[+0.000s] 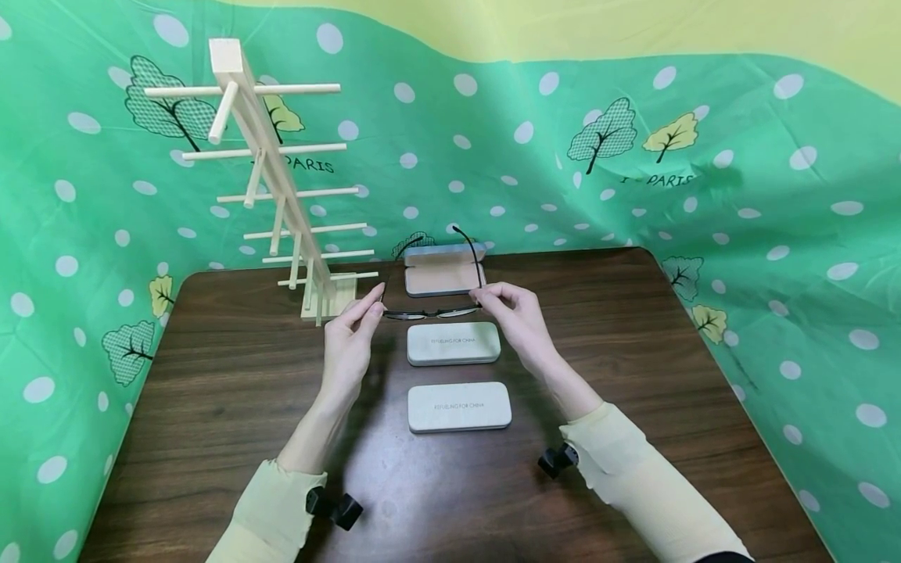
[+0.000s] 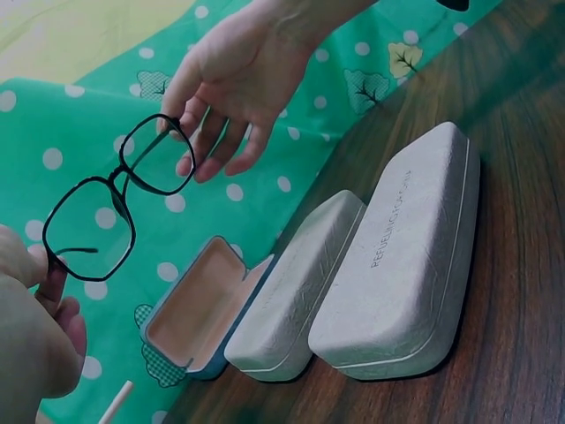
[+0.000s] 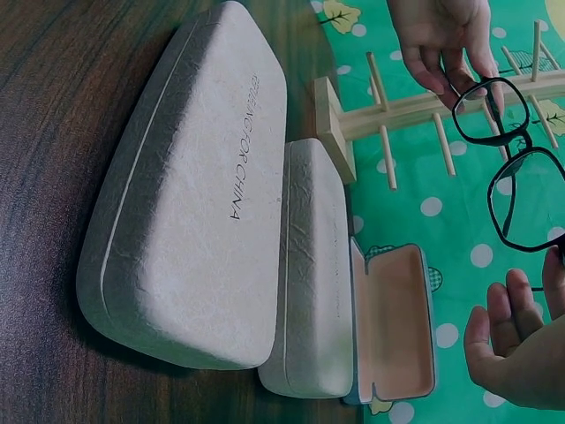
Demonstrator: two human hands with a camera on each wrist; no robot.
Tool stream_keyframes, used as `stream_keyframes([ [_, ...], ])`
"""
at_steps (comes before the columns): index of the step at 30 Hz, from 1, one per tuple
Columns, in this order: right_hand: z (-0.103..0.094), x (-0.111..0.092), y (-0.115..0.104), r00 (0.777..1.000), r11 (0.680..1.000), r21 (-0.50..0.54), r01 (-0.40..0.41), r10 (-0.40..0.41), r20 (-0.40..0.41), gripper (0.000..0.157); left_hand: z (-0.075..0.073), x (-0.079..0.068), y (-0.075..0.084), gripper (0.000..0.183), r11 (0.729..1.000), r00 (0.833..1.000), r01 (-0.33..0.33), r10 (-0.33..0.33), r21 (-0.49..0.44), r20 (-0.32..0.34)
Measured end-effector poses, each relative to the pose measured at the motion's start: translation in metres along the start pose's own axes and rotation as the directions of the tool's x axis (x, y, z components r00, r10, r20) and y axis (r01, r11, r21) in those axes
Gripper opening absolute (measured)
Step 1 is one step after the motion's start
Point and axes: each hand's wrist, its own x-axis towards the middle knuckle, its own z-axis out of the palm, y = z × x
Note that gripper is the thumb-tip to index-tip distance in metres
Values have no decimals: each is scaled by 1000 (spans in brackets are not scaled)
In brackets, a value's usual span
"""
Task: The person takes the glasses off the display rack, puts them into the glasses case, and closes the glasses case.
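Observation:
A pair of black-framed glasses (image 1: 430, 314) is held up over the table between both hands, temples unfolded and pointing away. My left hand (image 1: 348, 336) pinches the frame at its left hinge, between thumb and fingers. On the other side my right hand (image 1: 517, 320) pinches the right hinge the same way. Beyond the glasses an eyeglass case (image 1: 445, 280) lies with its lid up, its pinkish lining bare. Nearer stand two closed pale cases, a middle case (image 1: 454, 344) and a front case (image 1: 460, 407), both with small lettering on the lid.
A wooden display rack (image 1: 281, 180) with several pairs of pegs rises from the back left of the dark wood table (image 1: 619, 336), close to my left hand. A green dotted cloth (image 1: 795, 195) hangs behind and along the sides.

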Motion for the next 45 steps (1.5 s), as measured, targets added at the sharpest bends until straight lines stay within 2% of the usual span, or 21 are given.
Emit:
stream_keyframes([
  [6, -1, 0, -2, 1000, 1000, 2, -5, 5, -8, 25, -3, -1, 0, 37, 1000, 998, -29, 28, 6, 65],
  [13, -2, 2, -3, 1000, 1000, 10, -14, 15, -11, 27, -5, 0, -1, 43, 998, 991, -36, 42, -56, 125],
  [25, -3, 2, -1, 1000, 1000, 12, -15, 15, -12, 27, -5, 0, -3, 38, 993, 986, -94, 103, -74, 130],
  [31, -3, 2, 0, 1000, 1000, 18, -15, 16, -18, 28, -3, 0, -4, 35, 992, 986, -90, 101, -89, 131],
  [38, -2, 1, 0, 1000, 1000, 23, -14, 15, -22, 27, -2, 0, -7, 35, 994, 986, -91, 97, -54, 132],
  [45, 0, 0, 0, 999, 1000, -2, 8, -8, -37, 34, -2, 0, -7, 34, 995, 986, -94, 99, -38, 135],
])
